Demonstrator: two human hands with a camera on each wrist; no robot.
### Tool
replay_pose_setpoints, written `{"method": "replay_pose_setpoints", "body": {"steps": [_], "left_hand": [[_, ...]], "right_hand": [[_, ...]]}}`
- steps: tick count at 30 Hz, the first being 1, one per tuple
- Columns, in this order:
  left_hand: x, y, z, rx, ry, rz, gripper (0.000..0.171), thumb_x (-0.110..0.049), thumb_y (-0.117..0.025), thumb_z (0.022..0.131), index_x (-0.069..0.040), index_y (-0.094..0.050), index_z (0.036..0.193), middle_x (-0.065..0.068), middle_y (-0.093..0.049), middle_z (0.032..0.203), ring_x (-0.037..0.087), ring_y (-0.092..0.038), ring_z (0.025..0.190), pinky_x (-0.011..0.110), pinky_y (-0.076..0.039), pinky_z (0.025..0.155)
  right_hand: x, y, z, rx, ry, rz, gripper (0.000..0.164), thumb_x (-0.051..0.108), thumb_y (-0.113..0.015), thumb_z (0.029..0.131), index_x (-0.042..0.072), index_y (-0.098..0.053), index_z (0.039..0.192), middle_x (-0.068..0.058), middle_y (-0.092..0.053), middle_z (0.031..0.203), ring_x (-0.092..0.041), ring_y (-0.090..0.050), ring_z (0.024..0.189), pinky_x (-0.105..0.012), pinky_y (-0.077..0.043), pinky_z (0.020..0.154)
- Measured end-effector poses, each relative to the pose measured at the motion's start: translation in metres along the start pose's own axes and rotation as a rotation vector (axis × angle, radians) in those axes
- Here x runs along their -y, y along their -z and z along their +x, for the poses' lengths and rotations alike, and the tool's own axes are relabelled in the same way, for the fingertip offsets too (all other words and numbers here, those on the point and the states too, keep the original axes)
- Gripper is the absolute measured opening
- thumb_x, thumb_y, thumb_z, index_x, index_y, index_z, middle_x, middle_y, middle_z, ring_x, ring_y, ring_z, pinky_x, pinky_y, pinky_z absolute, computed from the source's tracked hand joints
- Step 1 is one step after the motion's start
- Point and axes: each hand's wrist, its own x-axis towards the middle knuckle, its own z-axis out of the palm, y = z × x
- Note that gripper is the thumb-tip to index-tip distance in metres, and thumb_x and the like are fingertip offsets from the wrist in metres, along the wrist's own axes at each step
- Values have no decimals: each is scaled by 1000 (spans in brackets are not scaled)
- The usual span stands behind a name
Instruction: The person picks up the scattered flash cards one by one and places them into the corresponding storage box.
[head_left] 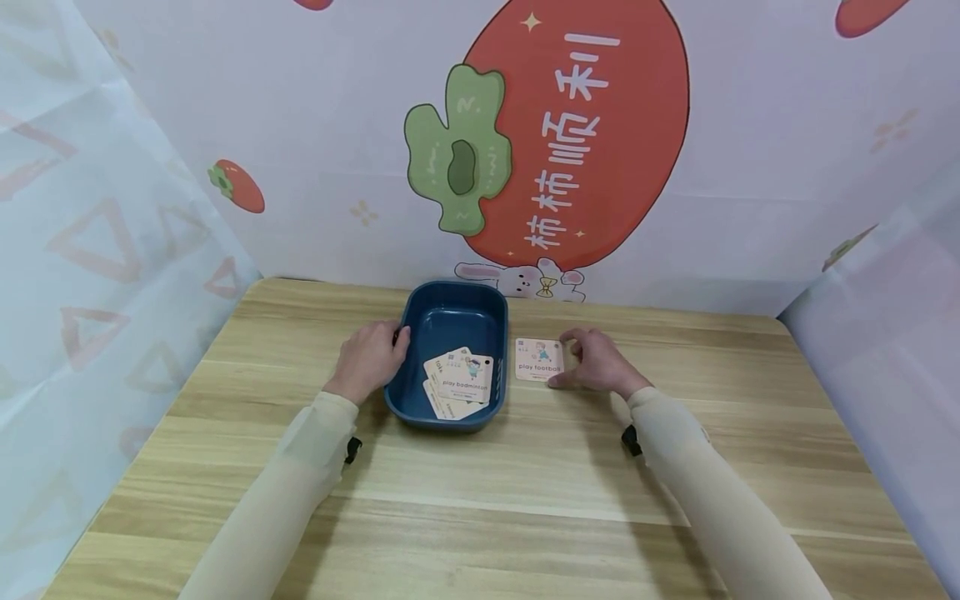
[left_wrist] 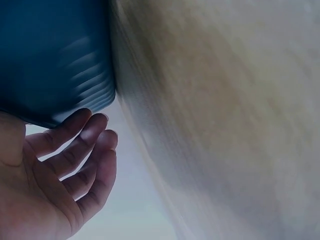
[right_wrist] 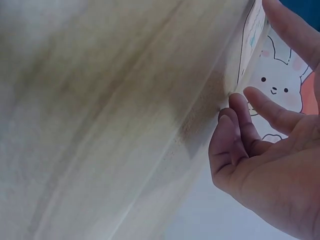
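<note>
At the outer left side of a blue plastic basin [head_left: 418, 333], my left hand [head_left: 367, 360] has its thumb over the rim. The fingers [left_wrist: 75, 150] of that hand curl along the outside wall. Inside the basin lie several square cards, the top one a "play badminton" card [head_left: 467, 382]. To the right of the basin, a pale pink "play football" card [head_left: 534, 360] lies flat on the table. My right hand [head_left: 600, 362] pinches it across the right end, thumb at the near edge and forefinger at the far edge. The other fingers [right_wrist: 227, 135] of this hand are curled.
The wooden table [head_left: 480, 517] runs back to a printed white cloth [head_left: 322, 217] with a large persimmon [head_left: 630, 125] and a rabbit drawing. More cloth [head_left: 97, 250] closes off the left side, and another panel [head_left: 892, 317] stands at the right.
</note>
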Motion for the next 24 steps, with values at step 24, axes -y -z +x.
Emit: {"method": "replay_pose_setpoints", "body": {"steps": [24], "left_hand": [[-2,7,2,31,10,-35,34,-29,-50,106,-5,-65,87,6,-57,69,23,-55,60,34,-43,52]], "right_hand": [[-1,1,9,39,-14,-54,71,27,-93,75,8,-59,134,-18,-56,117,-33,-44,111,-49,-44,92]]}}
